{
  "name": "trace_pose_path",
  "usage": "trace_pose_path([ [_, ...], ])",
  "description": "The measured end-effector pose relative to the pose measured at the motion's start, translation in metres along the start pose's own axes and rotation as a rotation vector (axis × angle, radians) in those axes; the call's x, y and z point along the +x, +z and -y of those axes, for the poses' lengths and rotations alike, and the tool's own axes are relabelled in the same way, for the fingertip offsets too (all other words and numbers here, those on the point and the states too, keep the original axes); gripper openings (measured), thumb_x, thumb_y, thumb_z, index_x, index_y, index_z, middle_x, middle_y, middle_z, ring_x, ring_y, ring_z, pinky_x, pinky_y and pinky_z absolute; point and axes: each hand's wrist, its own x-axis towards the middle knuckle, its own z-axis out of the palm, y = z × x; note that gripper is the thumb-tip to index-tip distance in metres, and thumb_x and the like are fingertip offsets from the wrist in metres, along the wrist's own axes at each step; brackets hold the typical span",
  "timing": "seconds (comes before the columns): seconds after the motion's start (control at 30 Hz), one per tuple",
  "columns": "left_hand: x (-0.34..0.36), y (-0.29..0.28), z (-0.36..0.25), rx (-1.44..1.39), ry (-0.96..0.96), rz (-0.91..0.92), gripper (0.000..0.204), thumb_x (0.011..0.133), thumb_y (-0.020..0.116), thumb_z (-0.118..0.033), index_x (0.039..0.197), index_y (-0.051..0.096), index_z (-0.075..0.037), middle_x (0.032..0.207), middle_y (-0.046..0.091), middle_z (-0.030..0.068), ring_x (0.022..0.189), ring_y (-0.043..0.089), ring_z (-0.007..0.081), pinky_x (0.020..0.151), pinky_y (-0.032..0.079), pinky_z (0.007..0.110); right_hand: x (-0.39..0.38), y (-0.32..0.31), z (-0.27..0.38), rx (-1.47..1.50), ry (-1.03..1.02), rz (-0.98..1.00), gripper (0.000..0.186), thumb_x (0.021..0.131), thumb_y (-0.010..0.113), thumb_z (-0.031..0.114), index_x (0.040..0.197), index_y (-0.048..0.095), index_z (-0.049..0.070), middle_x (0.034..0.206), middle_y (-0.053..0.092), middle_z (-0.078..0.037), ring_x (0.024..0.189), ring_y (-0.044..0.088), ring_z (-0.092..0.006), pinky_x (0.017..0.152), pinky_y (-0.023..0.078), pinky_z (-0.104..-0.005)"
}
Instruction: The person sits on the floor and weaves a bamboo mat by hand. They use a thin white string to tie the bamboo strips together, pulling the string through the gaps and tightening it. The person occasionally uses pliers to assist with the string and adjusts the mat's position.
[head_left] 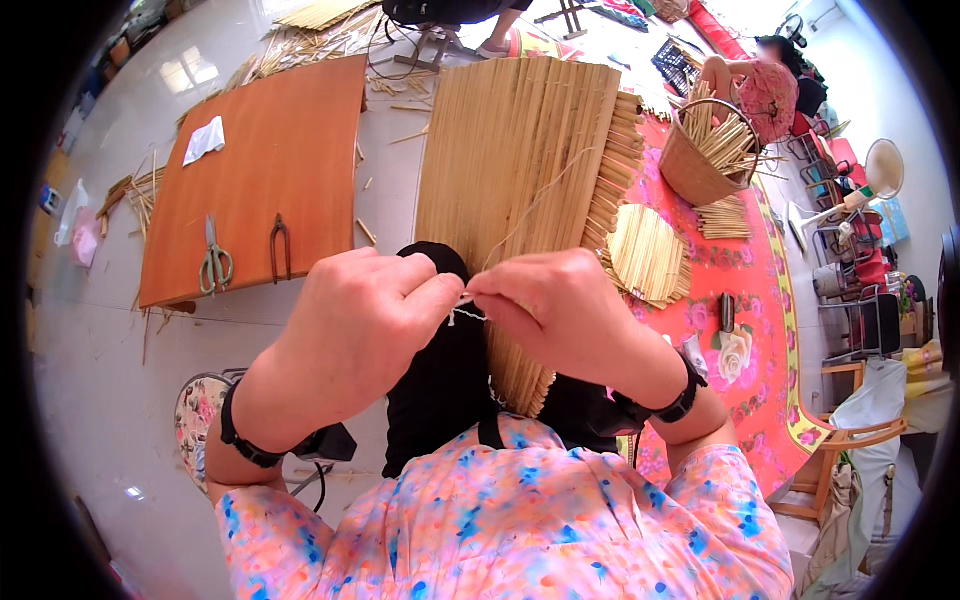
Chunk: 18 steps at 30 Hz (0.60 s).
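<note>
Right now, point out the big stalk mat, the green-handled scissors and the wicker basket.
Big stalk mat (505,170): head view, on the broad face of its side-by-side stalks.
Green-handled scissors (213,252): head view, near the pivot.
Wicker basket (694,168): head view, on its outer wall.

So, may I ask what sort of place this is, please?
Probably an indoor craft workshop: a large mat of narrow straw-coloured strips is spread in front, a basket holds many loose sticks, and scissors lie on the orange-brown tabletop.
</note>
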Motion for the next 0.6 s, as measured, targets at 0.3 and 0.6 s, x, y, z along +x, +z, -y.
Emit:
trace_pose_path([
  [0.3, -0.029, -0.051, 0.089, 0.556, -0.651, -0.712, 0.009, 0.091, 0.056, -0.008, 0.094, 0.064, -0.004, 0.081, 0.066, 0.0079, 0.071, 0.064, 0.0211, 0.063, 0.049, 0.029, -0.03, -0.025, -0.048, 0.181, 0.272, -0.84, 0.025, 0.09, 0.062, 0.008, 0.114, 0.063, 0.001, 0.102, 0.065, -0.005, 0.085, 0.061, -0.0113, 0.071, 0.049, -0.0229],
  [0.6, 0.058, 0.038, 0.034, -0.436, -0.107, -0.428, 0.004, 0.086, 0.064, -0.004, 0.09, 0.064, -0.003, 0.069, 0.062, 0.0073, 0.059, 0.062, 0.0155, 0.055, 0.047, 0.025, -0.003, -0.006, -0.059, 0.458, 0.369, -0.677, 0.031, 0.089, 0.065, 0.009, 0.115, 0.055, -0.006, 0.102, 0.065, -0.007, 0.086, 0.058, -0.0083, 0.076, 0.049, -0.0254],
])
